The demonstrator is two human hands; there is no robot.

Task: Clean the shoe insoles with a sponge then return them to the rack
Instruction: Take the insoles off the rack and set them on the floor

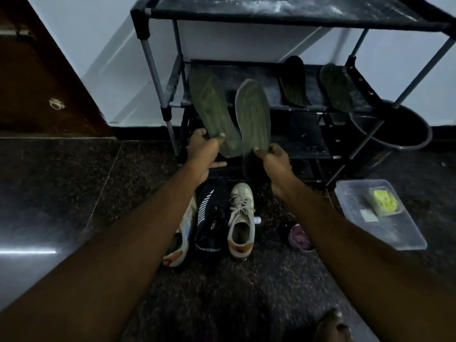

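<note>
In front of a black shoe rack (158,77), the left hand (206,146) and right hand (272,156) each pinch one green insole (214,112), (254,119) upright, above sneakers (240,218)

White lettering on black shoe (212,215), only partly legible. "POR" fragment across the tongue. "PORT"-like fragment along the collar edge nearest the camera, remaining letters blurred or cut off. Small pale label (369,215) inside clear plastic box (394,233), print too blurred to read. Nothing else legible.
</note>
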